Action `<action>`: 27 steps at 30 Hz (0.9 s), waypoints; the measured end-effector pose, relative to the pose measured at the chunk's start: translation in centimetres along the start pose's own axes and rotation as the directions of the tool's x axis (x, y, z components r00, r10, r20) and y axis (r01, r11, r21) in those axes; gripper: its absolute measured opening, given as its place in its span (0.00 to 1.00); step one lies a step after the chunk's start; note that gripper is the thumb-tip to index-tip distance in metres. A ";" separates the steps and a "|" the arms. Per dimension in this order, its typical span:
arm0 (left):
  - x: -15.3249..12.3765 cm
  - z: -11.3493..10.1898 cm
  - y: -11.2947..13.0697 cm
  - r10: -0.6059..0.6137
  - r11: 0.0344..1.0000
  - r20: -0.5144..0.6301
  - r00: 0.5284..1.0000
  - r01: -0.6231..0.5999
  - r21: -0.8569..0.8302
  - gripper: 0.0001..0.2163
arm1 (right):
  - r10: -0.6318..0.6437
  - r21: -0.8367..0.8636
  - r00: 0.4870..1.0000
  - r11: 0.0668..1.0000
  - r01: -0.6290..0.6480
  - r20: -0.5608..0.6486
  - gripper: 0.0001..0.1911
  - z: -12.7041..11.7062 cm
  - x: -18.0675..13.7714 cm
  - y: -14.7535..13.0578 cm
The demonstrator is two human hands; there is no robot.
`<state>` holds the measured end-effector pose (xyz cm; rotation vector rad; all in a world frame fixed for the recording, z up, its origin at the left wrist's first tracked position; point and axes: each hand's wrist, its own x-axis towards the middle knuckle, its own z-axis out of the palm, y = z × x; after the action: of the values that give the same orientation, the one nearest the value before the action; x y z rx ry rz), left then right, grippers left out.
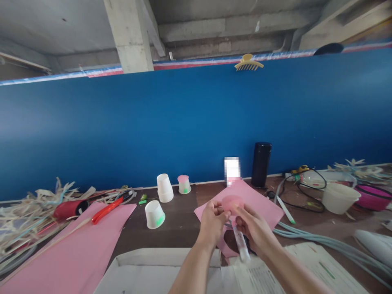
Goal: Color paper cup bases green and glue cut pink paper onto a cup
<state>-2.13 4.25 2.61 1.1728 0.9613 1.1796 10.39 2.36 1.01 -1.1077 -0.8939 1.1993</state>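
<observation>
My left hand [212, 222] pinches a small round pink paper disc [232, 202] at its left edge, held above the table. My right hand [254, 228] is closed around a clear glue stick tube [241, 244] and its fingertips touch the disc from the right. Under both hands lies a pink paper sheet [260, 204] with a round hole cut out of it. Three white paper cups stand upside down further left: one [154, 214] with a green mark, one plain [164, 188], and one [184, 184] topped with a pink disc.
A large pink sheet [76, 249] and red scissors [107, 210] lie at left beside a pile of straw strips [27, 216]. A black cylinder [261, 164] stands by the blue wall. A white bowl [339, 197], cables [306, 192] and hoses [330, 245] lie right. A cardboard box [147, 269] sits near me.
</observation>
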 end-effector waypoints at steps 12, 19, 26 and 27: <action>-0.1 0.1 -0.9 0.013 0.999 0.089 0.996 -0.017 0.044 0.10 | 0.052 0.107 0.998 0.993 -0.047 -0.042 0.16 0.2 0.1 -0.5; 0.1 -0.1 -0.7 -0.055 0.992 0.059 0.997 0.047 0.120 0.11 | 0.013 0.047 1.000 0.999 -0.013 0.006 0.16 -0.1 0.2 0.0; 0.0 -0.2 -0.2 -0.065 0.983 0.028 0.997 0.059 0.176 0.10 | -0.025 0.031 1.000 0.999 0.025 0.016 0.17 0.1 0.1 0.0; 0.0 -0.2 -0.2 -0.062 0.982 0.034 0.998 0.055 0.181 0.10 | -0.013 0.039 1.000 0.999 0.012 0.024 0.16 0.1 0.2 0.0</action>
<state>-2.33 4.24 2.35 1.2978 1.0830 1.0355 10.34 2.56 0.98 -1.0572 -0.8909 1.2170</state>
